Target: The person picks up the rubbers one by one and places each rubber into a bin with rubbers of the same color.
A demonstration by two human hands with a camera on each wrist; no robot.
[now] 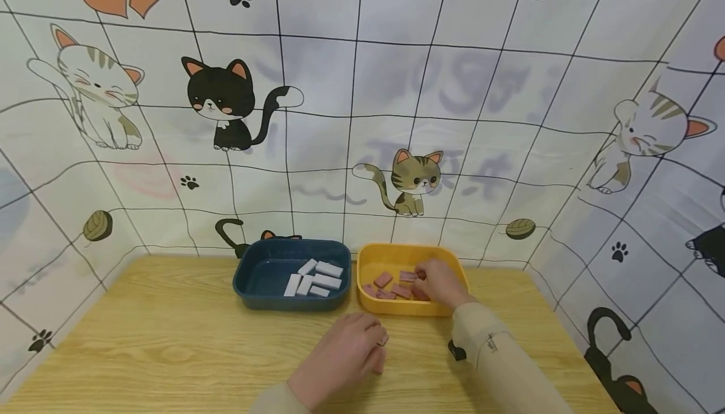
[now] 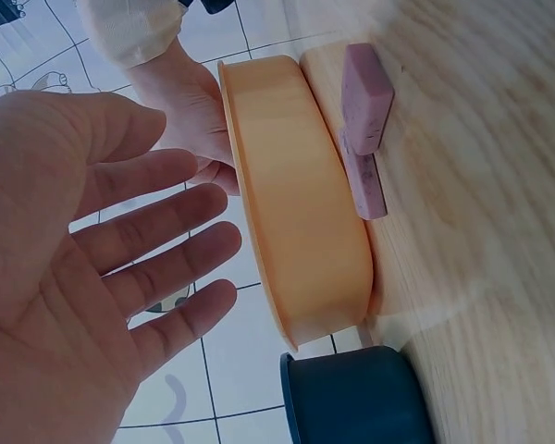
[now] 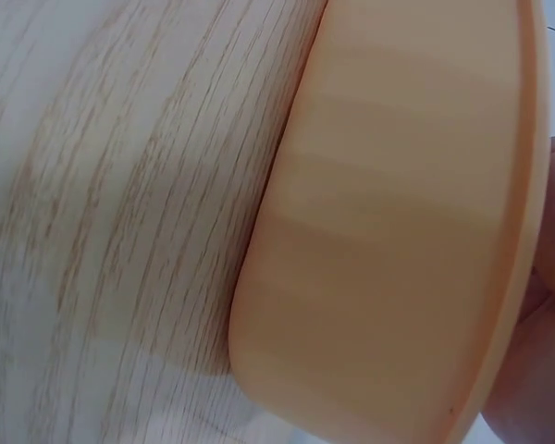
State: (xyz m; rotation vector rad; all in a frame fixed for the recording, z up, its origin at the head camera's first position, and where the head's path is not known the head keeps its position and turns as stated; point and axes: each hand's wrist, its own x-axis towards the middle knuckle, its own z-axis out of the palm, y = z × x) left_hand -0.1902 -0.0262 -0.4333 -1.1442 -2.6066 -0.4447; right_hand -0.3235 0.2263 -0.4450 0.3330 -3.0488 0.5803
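Observation:
My left hand (image 1: 348,351) is over the table in front of the yellow tub (image 1: 362,301). In the left wrist view its fingers are spread and loosely bent, with nothing held. Two small pink blocks (image 2: 366,97), dark-smudged like erasers, lie on the wood, one leaning over the other. Those same pink blocks (image 1: 378,360) show just right of my left fingers in the head view. My right hand (image 1: 442,282) reaches over the tub's rim, fingertips at the edge of a pink block (image 1: 406,276). I cannot tell if it is gripped. The tub wall hides those fingertips in the right wrist view.
To the left of the yellow tub stands a dark blue tub (image 1: 255,304) with several white blocks (image 1: 326,281). More pink blocks (image 1: 383,279) lie in the yellow tub. A cat-patterned sheet (image 1: 317,137) hangs behind the wooden table (image 1: 170,338).

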